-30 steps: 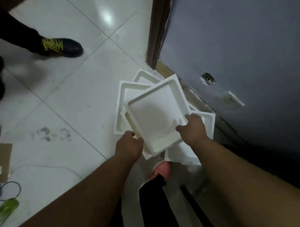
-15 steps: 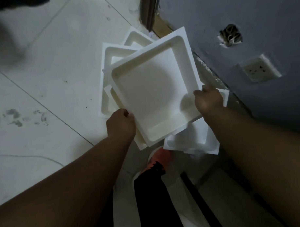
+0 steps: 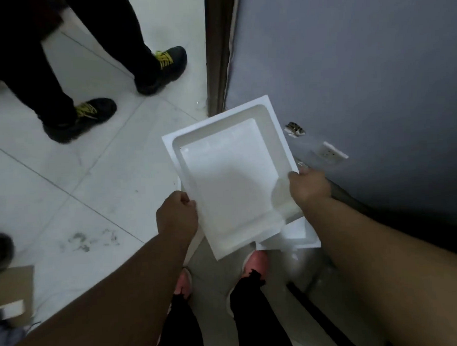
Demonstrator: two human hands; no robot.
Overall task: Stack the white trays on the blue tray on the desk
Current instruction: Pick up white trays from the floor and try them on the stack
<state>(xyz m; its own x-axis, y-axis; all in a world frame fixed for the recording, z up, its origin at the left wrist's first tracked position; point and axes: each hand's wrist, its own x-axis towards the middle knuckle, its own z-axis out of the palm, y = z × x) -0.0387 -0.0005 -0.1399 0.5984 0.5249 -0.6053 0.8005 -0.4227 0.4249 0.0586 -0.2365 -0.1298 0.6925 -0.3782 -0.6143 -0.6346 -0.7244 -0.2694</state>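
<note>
Tray [image 3: 230, 178] held open-side up, long axis pointing away

Wall socket [image 3: 331, 153], black shoes [image 3: 79, 118]

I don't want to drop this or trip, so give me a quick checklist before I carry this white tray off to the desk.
1. Left hand grips the white tray at its left edge: ok.
2. Right hand grips its right edge: ok.
3. Tray held roughly level, open side up, nothing in it: ok.
4. Tray lifted off the other white tray on the floor: ok.
5. Path clear: not ok, a bystander's black shoes stand on the tiles to the left.
6. Desk and blue tray ready: cannot tell, neither is in view.
</note>
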